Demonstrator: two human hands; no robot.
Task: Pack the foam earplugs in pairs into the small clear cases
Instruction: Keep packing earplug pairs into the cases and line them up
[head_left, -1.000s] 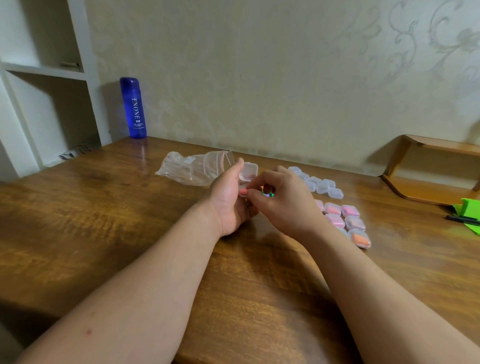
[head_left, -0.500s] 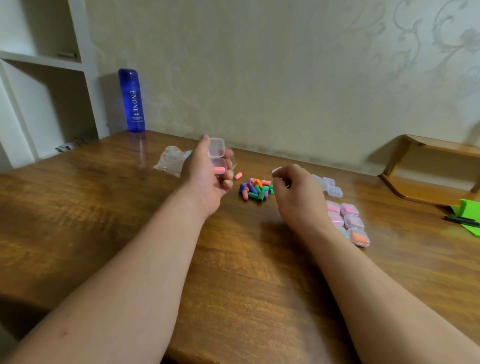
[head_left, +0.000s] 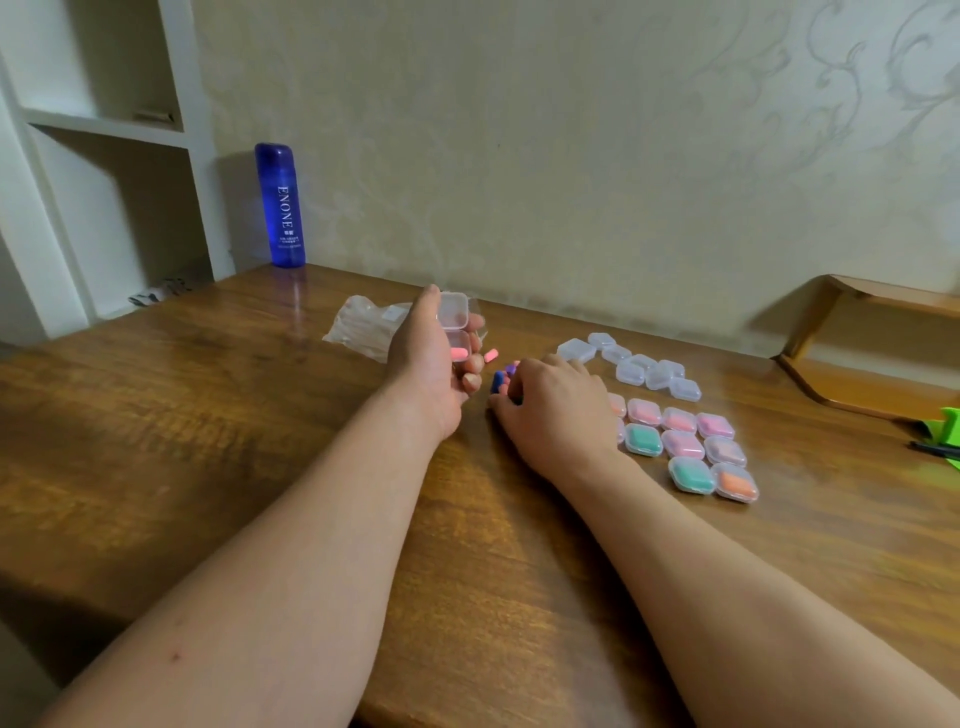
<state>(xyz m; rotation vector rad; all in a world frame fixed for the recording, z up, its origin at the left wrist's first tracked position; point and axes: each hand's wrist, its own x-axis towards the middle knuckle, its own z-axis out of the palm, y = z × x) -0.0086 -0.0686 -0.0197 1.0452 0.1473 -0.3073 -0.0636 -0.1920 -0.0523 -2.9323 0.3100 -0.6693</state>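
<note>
The left hand (head_left: 436, 358) grips a hinged clear case (head_left: 453, 318), lid up, with a pink foam plug (head_left: 460, 354) in its base. The right hand (head_left: 550, 410) curls over the loose plugs (head_left: 497, 382); whether it pinches one cannot be told. Glossy empty cases (head_left: 644, 369) cluster behind it and filled cases (head_left: 685, 447) sit in rows to its right, on a wide varnished wood table (head_left: 208, 441) by a papered wall (head_left: 571, 156).
</note>
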